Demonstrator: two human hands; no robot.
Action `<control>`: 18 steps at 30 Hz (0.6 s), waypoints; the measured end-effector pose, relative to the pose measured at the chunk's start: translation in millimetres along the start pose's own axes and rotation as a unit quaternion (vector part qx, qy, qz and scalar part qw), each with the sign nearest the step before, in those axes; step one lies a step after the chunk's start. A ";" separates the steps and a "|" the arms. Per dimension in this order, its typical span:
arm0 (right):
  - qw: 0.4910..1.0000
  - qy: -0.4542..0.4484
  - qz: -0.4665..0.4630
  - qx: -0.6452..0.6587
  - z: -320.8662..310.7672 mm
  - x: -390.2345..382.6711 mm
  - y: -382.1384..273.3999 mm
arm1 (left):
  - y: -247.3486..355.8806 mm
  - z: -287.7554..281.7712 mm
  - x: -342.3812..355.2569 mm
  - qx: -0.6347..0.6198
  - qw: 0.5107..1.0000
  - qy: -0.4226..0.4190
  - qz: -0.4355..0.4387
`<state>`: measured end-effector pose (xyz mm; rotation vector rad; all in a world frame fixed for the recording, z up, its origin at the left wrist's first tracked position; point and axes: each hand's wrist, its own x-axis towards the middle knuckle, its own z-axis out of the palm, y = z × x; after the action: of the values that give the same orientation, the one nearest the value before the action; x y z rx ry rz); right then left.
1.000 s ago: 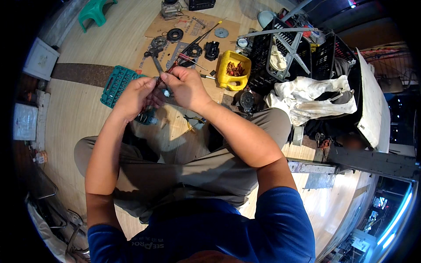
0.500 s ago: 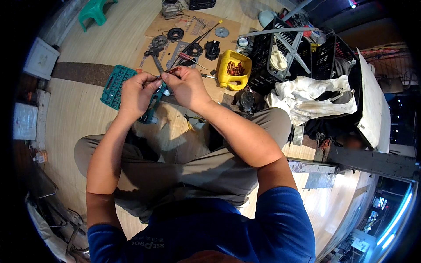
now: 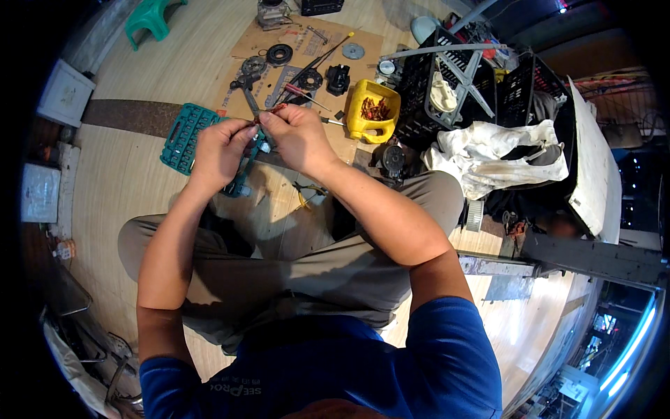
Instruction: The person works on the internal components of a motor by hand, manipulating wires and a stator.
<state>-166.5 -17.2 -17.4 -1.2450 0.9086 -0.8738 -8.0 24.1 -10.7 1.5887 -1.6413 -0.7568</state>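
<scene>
My left hand (image 3: 222,150) and my right hand (image 3: 296,140) meet above the floor, thumbs and fingers pinched on a thin reddish-brown piece (image 3: 281,107), mostly hidden by my fingers. Just behind them lies a long grey metal part (image 3: 248,98) on cardboard (image 3: 328,70). A teal socket case (image 3: 181,143) lies open at the left, partly under my hands. Yellow-handled pliers (image 3: 307,199) lie below them. A cut yellow jug (image 3: 373,94) holds several reddish pieces, to the right. Dark round parts (image 3: 279,55) and a red-handled screwdriver (image 3: 296,91) rest on the cardboard.
Black crates (image 3: 426,84) with metal bars, a white cloth (image 3: 488,164) and a leaning board (image 3: 590,160) crowd the right. A green stool (image 3: 146,24) stands at upper left, and a metal engine part (image 3: 271,12) at the back. My bent legs (image 3: 293,279) surround the work area below.
My left hand has turned and shifted slightly right, its fingers drawing in around the piece. My right hand has barely moved, and the surrounding things are unchanged.
</scene>
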 end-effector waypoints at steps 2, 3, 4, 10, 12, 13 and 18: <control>1.000 -0.006 -0.009 -0.003 -3.3 2.9 2.1 | -1.8 1.1 0.7 -0.009 1.000 -0.006 0.005; 1.000 -0.014 -0.019 -0.003 -3.1 3.3 1.0 | -6.6 -0.6 1.5 -0.210 0.970 -0.073 -0.096; 1.000 -0.014 -0.019 -0.003 -2.3 2.4 0.3 | -11.7 -2.4 2.0 -0.399 0.886 -0.135 -0.193; 0.999 -0.026 -0.019 -0.040 -3.3 2.4 4.4 | -15.4 -4.1 2.5 -0.259 0.945 -0.120 -0.157; 0.998 -0.008 -0.024 -0.049 -3.0 3.3 8.8 | -5.9 -1.9 2.0 -0.152 0.978 -0.084 -0.119; 0.998 -0.008 -0.024 -0.049 -3.2 3.4 10.7 | -3.6 -1.8 1.9 -0.043 0.995 -0.045 -0.078; 0.998 0.034 0.002 -0.048 -0.2 1.5 10.7 | -10.2 6.3 -0.3 0.108 0.987 0.059 0.107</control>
<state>-165.6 -17.4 -28.1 -1.3016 1.0163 -0.8827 -7.3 23.2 -22.7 1.5377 -1.8188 -0.3769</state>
